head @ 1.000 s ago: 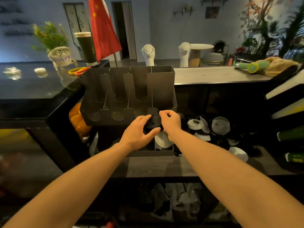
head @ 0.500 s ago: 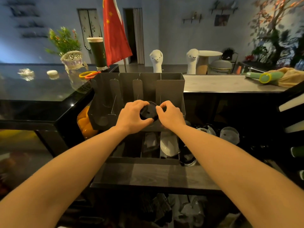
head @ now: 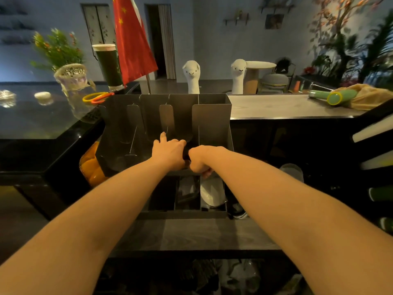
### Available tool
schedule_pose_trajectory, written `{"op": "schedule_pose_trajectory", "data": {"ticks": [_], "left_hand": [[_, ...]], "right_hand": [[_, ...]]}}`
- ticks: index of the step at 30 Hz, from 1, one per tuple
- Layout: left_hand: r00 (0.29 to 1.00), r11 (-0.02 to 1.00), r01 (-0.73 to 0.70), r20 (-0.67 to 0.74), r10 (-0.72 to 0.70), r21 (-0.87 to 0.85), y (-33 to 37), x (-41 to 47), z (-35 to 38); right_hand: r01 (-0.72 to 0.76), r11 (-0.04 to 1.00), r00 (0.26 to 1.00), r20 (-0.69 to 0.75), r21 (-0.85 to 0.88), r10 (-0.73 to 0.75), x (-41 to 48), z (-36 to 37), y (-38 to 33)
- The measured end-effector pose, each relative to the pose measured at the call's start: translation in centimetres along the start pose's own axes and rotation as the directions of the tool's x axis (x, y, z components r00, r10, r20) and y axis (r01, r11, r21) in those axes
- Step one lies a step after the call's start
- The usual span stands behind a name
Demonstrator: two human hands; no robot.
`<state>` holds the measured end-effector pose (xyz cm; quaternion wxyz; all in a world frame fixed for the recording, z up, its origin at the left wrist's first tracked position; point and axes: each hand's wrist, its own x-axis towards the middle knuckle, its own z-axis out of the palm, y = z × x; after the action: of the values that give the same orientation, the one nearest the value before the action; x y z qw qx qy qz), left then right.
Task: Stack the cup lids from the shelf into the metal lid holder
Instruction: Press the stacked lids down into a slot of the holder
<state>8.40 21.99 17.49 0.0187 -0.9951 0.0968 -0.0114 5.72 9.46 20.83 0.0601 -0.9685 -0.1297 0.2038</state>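
The left hand (head: 170, 152) grips a dark lid (head: 185, 154) at the metal lid holder (head: 212, 120). The right hand (head: 201, 161) is curled, and I cannot tell its hold. The slots seem empty, and a white lid (head: 212, 192) waits below.

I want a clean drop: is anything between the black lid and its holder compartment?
Nothing visible does. The left hand and right hand hold the black lid against the metal lid holder; its visible compartments look empty, though the hands hide the spot behind them.
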Motion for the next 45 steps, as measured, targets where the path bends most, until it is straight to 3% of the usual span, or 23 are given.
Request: {"op": "schedule_pose_trajectory", "data": {"ticks": [5, 9, 16, 20, 28, 33, 37, 42, 45], "left_hand": [[0.997, 0.998, 0.064, 0.039, -0.064, 0.004, 0.3, 0.9, 1.2], [0.995, 0.994, 0.089, 0.056, -0.085, -0.064, 0.1, 0.9, 1.4], [0.995, 0.997, 0.020, 0.094, -0.013, -0.072, -1.2, 1.2, 1.9], [0.999, 0.999, 0.021, 0.043, -0.023, 0.044, -1.0, 1.0, 2.1], [0.992, 0.986, 0.012, 0.121, -0.032, 0.164, -0.9, 1.4, 1.8], [0.998, 0.983, 0.018, 0.049, -0.027, 0.180, -0.8, 1.2, 2.3], [0.996, 0.981, -0.006, 0.089, -0.011, 0.194, -0.8, 1.4, 2.1], [0.996, 0.998, -0.069, 0.064, 0.070, -0.004, -1.8, 1.1, 2.1], [0.997, 0.990, -0.077, -0.006, 0.077, -0.117, -1.9, -0.1, 2.3]], "right_hand": [[-0.005, 0.986, 0.998, 0.062, -0.168, 0.016, 0.3, 0.7, -0.7], [-0.015, 0.980, 0.996, 0.082, -0.196, 0.032, 0.7, 1.2, -0.8], [0.004, 0.901, 1.000, -0.016, -0.435, -0.012, 2.3, 2.8, -0.5], [-0.009, 0.868, 0.999, -0.040, -0.496, -0.012, 2.3, 2.9, -0.4], [-0.063, 0.850, 0.996, -0.090, -0.523, 0.019, 2.8, 3.8, -0.8], [-0.084, 0.840, 0.991, -0.131, -0.536, 0.015, 2.7, 4.2, -0.8], [-0.091, 0.858, 0.993, -0.116, -0.506, 0.037, 2.9, 4.2, -0.8], [-0.071, 0.886, 0.995, -0.098, -0.458, 0.029, 2.5, 4.2, -0.8], [-0.035, 0.892, 0.981, -0.187, -0.451, -0.056, 1.5, 4.3, -0.6]]}}
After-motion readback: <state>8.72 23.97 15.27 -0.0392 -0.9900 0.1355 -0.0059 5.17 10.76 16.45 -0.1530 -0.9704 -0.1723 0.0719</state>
